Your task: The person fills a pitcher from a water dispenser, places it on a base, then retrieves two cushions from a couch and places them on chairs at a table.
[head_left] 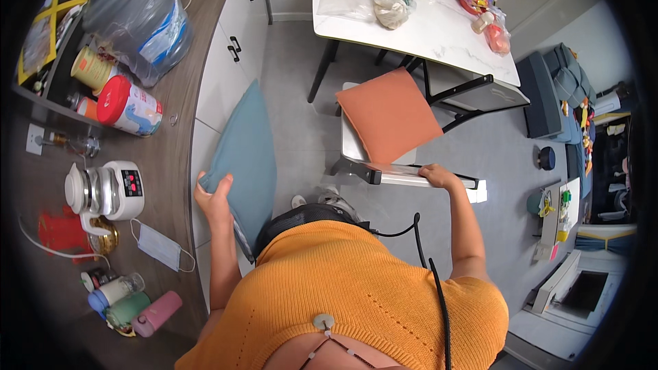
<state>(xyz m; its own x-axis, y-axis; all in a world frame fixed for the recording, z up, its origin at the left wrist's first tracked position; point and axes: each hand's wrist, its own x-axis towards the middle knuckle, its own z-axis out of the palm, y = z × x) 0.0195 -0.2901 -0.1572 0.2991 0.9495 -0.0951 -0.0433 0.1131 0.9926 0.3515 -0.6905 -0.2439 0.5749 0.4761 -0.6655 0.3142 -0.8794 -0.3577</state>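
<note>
My left hand (215,195) is closed on the near edge of a blue-grey seat cushion (248,154), which hangs upright beside the white cabinet fronts. To the right, my right hand (439,176) grips the top of the backrest of a white chair (401,177) with black trim. An orange cushion (391,115) lies on that chair's seat, turned askew so its corners reach past the seat edges. The fingers of my right hand are partly hidden behind the backrest.
A white marble-look table (432,27) stands ahead, bearing bags and bottles. Another black-framed chair (473,96) is tucked at its side. Left, a wood-look counter (179,185) holds a large water bottle (144,24), a kettle (103,190) and several cups. A dark cable (439,294) hangs before me.
</note>
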